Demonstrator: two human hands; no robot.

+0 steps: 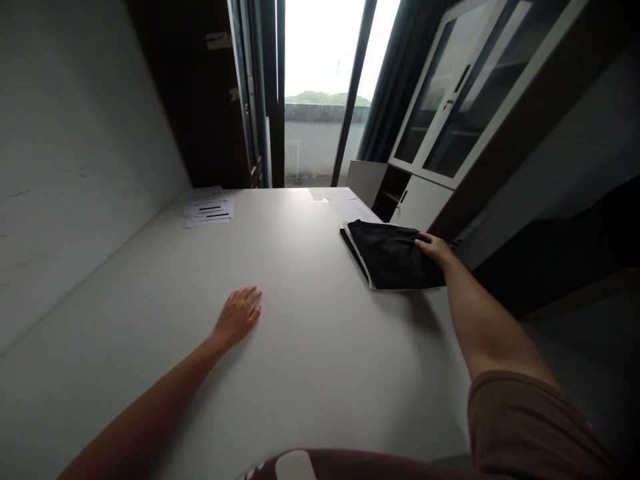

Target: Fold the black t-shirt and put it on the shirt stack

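My left hand rests palm down on the white tabletop, its fingers a little bent and nothing held. Over at the right side of the table, my right hand grips the right edge of a folded black cloth. The cloth lies in layers, with a thin white edge showing along its left and lower sides. Its near edge casts a shadow on the table. What kind of cloth item it is, I cannot tell. The fingers under the cloth's edge are partly hidden.
A pile of papers lies at the table's far left, by the wall. More white sheets lie at the far right, behind the cloth. A white cabinet with glass doors stands beyond the table's right edge, near a window.
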